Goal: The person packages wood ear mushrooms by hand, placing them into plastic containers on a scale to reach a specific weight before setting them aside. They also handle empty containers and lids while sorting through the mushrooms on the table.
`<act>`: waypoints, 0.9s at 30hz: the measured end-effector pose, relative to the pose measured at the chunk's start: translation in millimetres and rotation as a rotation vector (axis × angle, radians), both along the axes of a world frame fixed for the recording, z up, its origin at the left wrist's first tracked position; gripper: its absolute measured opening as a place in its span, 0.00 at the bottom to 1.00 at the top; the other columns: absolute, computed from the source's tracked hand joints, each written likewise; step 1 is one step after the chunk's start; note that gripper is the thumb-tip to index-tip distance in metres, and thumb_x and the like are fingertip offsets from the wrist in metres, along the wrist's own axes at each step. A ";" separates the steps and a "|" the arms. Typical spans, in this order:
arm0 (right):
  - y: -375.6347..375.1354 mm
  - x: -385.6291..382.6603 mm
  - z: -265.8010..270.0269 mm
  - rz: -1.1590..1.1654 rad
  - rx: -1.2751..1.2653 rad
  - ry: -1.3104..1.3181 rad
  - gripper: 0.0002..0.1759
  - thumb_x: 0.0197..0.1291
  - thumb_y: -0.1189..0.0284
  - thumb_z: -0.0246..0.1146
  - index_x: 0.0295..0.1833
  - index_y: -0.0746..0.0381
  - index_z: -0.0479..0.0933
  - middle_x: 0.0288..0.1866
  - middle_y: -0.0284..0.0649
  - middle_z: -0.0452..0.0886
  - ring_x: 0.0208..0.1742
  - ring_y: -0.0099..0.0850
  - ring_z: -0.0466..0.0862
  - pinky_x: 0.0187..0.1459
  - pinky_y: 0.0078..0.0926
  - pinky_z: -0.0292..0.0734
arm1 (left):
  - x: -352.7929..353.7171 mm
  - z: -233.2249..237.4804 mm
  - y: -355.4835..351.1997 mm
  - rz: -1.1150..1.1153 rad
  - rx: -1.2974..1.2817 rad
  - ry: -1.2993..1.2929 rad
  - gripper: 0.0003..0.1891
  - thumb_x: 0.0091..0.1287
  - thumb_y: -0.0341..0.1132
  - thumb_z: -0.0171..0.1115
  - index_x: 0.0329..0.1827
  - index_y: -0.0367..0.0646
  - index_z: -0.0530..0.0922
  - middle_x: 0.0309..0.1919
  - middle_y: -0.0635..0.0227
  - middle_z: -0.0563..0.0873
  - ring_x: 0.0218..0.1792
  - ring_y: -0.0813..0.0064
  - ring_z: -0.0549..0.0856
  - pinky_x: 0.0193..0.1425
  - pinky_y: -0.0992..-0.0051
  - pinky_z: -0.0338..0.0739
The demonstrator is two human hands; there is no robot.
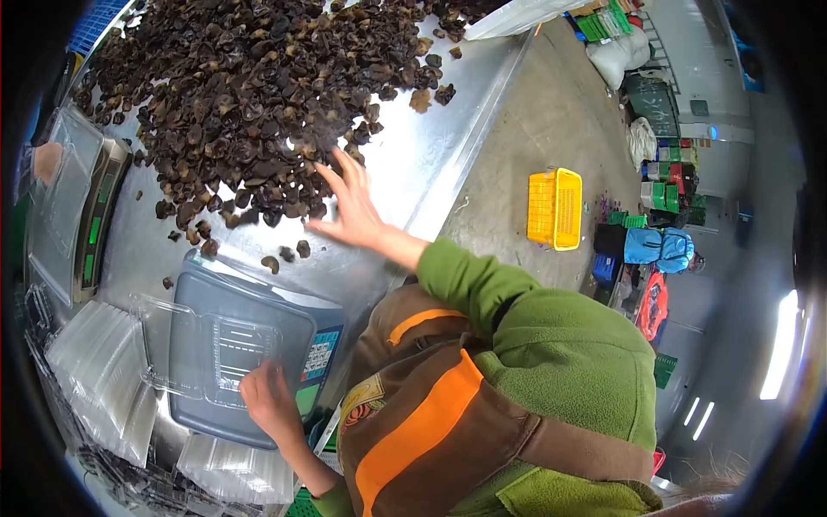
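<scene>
A heap of dark brown wood ear mushrooms is spread over the metal table. At the heap's near edge, my right hand is open, fingers spread, fingertips by the outermost pieces. A grey weighing scale with a keypad stands in front of me. On its platform lies an unfolded clear plastic clamshell box. My left hand, slightly blurred, has its fingers curled at the box's near corner. A few loose mushroom pieces lie between the heap and the scale.
Stacks of clear clamshell boxes stand beside the scale. A second scale with green displays is opposite, and another person's hand shows past it. A yellow crate sits on the floor. Farther off is a person in blue.
</scene>
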State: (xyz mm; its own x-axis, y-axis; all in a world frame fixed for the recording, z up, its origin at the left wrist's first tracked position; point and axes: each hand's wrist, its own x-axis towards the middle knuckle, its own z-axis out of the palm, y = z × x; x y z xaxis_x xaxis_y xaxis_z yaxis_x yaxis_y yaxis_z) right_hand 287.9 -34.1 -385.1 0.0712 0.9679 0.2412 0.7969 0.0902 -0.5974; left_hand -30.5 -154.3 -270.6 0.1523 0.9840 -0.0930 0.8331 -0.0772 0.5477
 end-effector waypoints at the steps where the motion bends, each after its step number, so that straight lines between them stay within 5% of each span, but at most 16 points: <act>1: -13.1 -2.6 -9.4 0.000 0.006 -0.004 0.55 0.41 0.50 0.76 0.73 0.58 0.60 0.75 0.63 0.50 0.75 0.62 0.52 0.71 0.62 0.47 | 0.3 -1.5 0.4 0.000 0.006 -0.004 0.10 0.59 0.24 0.67 0.44 0.40 0.81 0.36 0.63 0.82 0.40 0.59 0.80 0.45 0.63 0.76; 6: 12.4 -29.6 -34.0 0.051 -0.038 -0.040 0.64 0.38 0.45 0.77 0.77 0.58 0.53 0.77 0.65 0.44 0.77 0.64 0.46 0.72 0.61 0.46 | 0.7 2.4 4.9 -0.001 -0.057 -0.012 0.11 0.60 0.25 0.66 0.45 0.38 0.81 0.37 0.61 0.82 0.41 0.58 0.80 0.47 0.62 0.75; 10: 88.9 -46.6 -25.9 0.091 0.025 -0.058 0.62 0.30 0.58 0.81 0.76 0.50 0.58 0.78 0.60 0.43 0.78 0.62 0.46 0.65 0.67 0.57 | -0.9 3.7 7.9 -0.068 0.011 0.006 0.11 0.60 0.24 0.66 0.46 0.38 0.80 0.37 0.60 0.83 0.41 0.57 0.80 0.47 0.61 0.75; 13: 121.1 -53.9 -8.4 0.171 0.003 -0.245 0.60 0.29 0.58 0.82 0.75 0.41 0.61 0.79 0.55 0.45 0.78 0.60 0.46 0.60 0.65 0.62 | -1.2 1.3 5.9 -0.062 0.021 -0.009 0.11 0.60 0.24 0.66 0.46 0.38 0.81 0.37 0.59 0.83 0.41 0.56 0.80 0.47 0.60 0.75; 18: 132.2 -60.8 0.4 0.229 -0.021 -0.434 0.43 0.34 0.63 0.78 0.63 0.45 0.73 0.71 0.45 0.63 0.71 0.57 0.60 0.49 0.57 0.76 | 4.8 3.7 5.4 -0.051 0.018 -0.016 0.11 0.60 0.25 0.66 0.46 0.39 0.81 0.37 0.59 0.82 0.42 0.56 0.80 0.47 0.60 0.75; 21: 129.1 -60.1 2.2 0.196 -0.059 -0.351 0.32 0.36 0.70 0.73 0.54 0.48 0.78 0.60 0.43 0.69 0.59 0.52 0.70 0.42 0.40 0.82 | 8.2 6.1 7.9 -0.082 0.033 -0.009 0.12 0.58 0.25 0.67 0.46 0.39 0.81 0.38 0.59 0.82 0.42 0.56 0.80 0.47 0.61 0.75; 27: 112.8 -53.3 -2.5 0.164 -0.131 -0.294 0.21 0.50 0.78 0.60 0.50 0.49 0.81 0.53 0.43 0.72 0.50 0.50 0.74 0.41 0.42 0.81 | 11.3 18.3 9.6 -0.220 -0.018 -0.028 0.16 0.55 0.26 0.69 0.47 0.39 0.80 0.39 0.60 0.82 0.43 0.55 0.80 0.49 0.61 0.75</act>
